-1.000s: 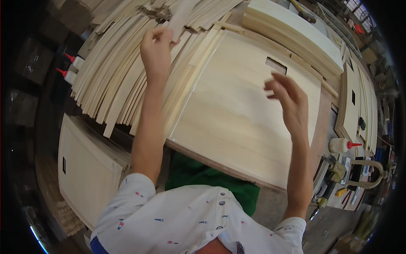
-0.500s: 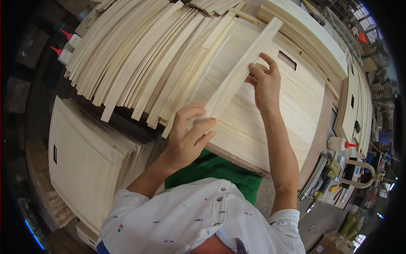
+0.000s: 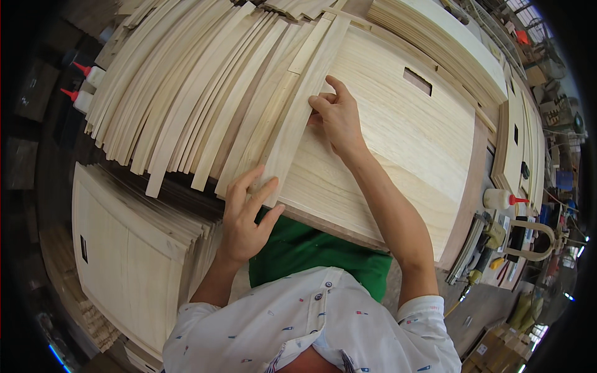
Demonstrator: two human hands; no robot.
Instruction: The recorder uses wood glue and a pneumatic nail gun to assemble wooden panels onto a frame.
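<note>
A pale wooden strip lies along the left edge of a broad wooden panel, which has a dark rectangular slot near its far right side. My left hand holds the near end of the strip, fingers spread around it and thumb on the right. Farther up, my right hand grips the strip's right edge with bent fingers, the forefinger pointing away. The fingertips under the right hand are partly hidden. The white line seen earlier on the panel is now covered by the strip.
Many loose wooden strips lie side by side at the left. Slotted panels stand stacked at the lower left, with boards piled at the far right. White bottles with red tips, one a glue-type bottle, and a power tool sit nearby.
The strip has moved left and down from its slanted place above the panel to the panel's left edge. Both hands have gone left with it.
</note>
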